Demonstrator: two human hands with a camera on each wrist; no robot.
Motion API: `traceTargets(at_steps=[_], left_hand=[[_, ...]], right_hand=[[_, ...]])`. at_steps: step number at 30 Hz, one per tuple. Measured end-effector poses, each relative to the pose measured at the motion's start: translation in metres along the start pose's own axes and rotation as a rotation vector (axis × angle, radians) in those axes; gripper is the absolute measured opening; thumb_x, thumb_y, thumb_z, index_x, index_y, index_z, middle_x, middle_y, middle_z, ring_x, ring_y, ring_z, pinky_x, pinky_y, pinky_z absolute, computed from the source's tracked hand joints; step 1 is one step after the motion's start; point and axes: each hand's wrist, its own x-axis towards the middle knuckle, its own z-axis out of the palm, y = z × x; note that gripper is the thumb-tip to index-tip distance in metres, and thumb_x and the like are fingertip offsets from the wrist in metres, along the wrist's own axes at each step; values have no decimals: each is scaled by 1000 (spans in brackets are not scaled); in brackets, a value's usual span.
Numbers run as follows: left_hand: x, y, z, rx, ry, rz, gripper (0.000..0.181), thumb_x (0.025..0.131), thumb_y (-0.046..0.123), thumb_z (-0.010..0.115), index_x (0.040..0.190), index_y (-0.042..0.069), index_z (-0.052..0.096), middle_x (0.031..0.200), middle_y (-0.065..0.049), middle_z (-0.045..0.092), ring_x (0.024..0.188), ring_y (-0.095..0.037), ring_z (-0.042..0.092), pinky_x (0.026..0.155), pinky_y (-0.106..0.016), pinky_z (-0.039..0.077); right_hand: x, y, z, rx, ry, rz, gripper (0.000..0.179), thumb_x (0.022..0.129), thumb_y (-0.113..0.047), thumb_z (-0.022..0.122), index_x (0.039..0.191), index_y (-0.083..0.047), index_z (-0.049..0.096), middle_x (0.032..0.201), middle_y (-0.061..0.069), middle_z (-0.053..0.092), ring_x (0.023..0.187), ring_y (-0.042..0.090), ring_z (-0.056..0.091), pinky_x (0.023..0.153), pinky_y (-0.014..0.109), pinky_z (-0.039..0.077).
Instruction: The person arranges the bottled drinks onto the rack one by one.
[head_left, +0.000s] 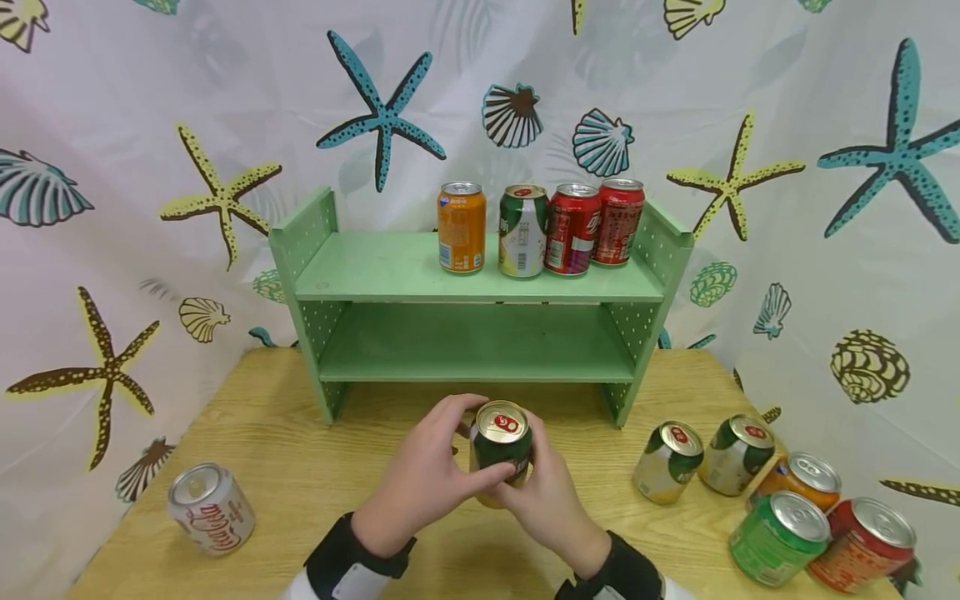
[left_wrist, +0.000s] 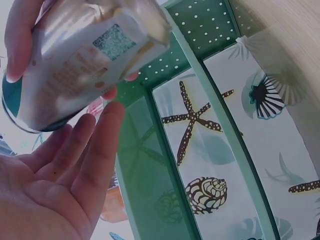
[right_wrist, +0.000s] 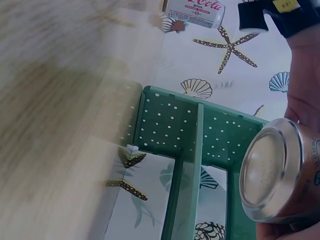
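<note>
Both hands hold a green-and-white drink can [head_left: 501, 423] with a gold lid, upright at the middle in front of the shelf. My left hand [head_left: 423, 479] grips its left side, thumb across the front and index finger curled around the back. On the right side, my right hand [head_left: 551, 500] has its fingers around the can and its thumb near the left thumb. The left wrist view shows the can's printed pale side [left_wrist: 80, 75]. In the right wrist view the can's bottom [right_wrist: 265, 172] shows, raised off the table.
A two-tier green shelf [head_left: 472, 342] stands behind the hands. Its upper tier carries an orange can [head_left: 462, 229], a green-white can [head_left: 522, 233] and two red cans [head_left: 572, 233]. Several cans, including a green can [head_left: 780, 537], stand at right; a silver cola can [head_left: 212, 510] stands at left.
</note>
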Motion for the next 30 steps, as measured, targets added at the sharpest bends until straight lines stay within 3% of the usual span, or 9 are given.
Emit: traceTargets(at_steps=[8, 14, 18, 30], left_hand=[[-8, -6, -5, -9, 0, -30, 71, 79, 38, 90, 138, 14, 58, 131, 1, 64, 104, -11, 65, 85, -33, 57], [-13, -10, -9, 12, 15, -14, 70, 80, 39, 90, 136, 13, 58, 126, 1, 65, 101, -11, 64, 85, -34, 57], [-17, -11, -11, 24, 16, -41, 68, 79, 39, 90, 135, 15, 60, 124, 2, 65, 101, -12, 65, 85, -38, 58], [-27, -17, -14, 59, 35, -88, 64, 80, 38, 89, 133, 15, 62, 122, 4, 66, 104, -15, 66, 85, -37, 58]], right_hand=[[6, -5, -5, -8, 43, -6, 82, 82, -13, 87, 149, -10, 40, 141, 9, 61, 127, 26, 60, 104, 52, 52], [14, -9, -10, 42, 21, -19, 81, 86, -15, 86, 151, -11, 38, 143, 7, 57, 129, 25, 58, 106, 50, 51], [19, -12, -12, 45, 13, -33, 80, 86, -16, 85, 151, -12, 38, 142, 7, 58, 129, 26, 58, 105, 51, 50], [49, -30, -20, 36, 10, -104, 81, 86, -12, 85, 151, -8, 37, 140, 13, 59, 125, 29, 62, 103, 53, 52]])
